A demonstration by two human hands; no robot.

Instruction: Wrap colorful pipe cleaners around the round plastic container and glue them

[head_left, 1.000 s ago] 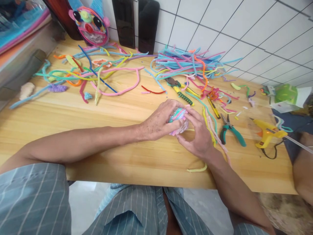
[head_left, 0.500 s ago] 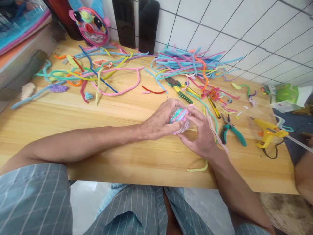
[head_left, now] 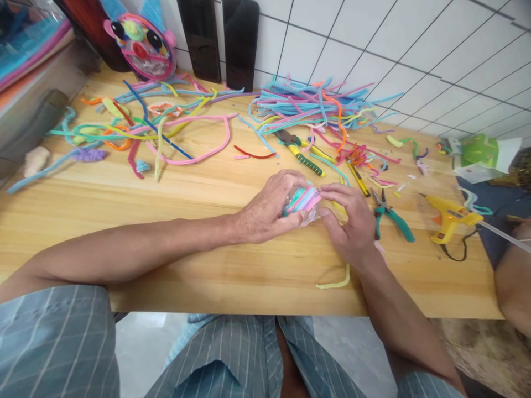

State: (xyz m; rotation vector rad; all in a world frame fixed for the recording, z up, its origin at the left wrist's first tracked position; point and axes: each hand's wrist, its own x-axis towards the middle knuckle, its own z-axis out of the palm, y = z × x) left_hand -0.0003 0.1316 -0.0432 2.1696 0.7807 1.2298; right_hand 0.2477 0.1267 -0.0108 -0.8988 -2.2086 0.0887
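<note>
The striped bundle (head_left: pixel 305 200), teal, pink and purple, is near the middle of the desk (head_left: pixel 186 193), well back from its near edge. Of the 2 hands, the left hand (head_left: pixel 271 210) curls round the bundle from its left and holds it. The right hand (head_left: pixel 350 221) is at the opposite side, thumb and fingers moderately parted, tips at the bundle's edge; I cannot tell whether they pinch it.

Open wood stretches left of the hands, between the left forearm and the loose strands (head_left: pixel 159 149) behind it. Another stretch lies between the bundle and the near edge, where a bent pale yellow strand (head_left: pixel 334 286) sits close to the right forearm.

Room is tighter on the other sides. Green-and-yellow pliers (head_left: pixel 305 157) lie just behind the bundle, a yellow knife (head_left: pixel 359 179) behind the right hand, and teal pliers (head_left: pixel 388 211) just right of it. Farther right, the glue gun (head_left: pixel 450 218) is near the right edge, its clear stick reaching past it. A strand pile (head_left: pixel 307 108) lies along the back by the tiled wall (head_left: pixel 373 44).
</note>
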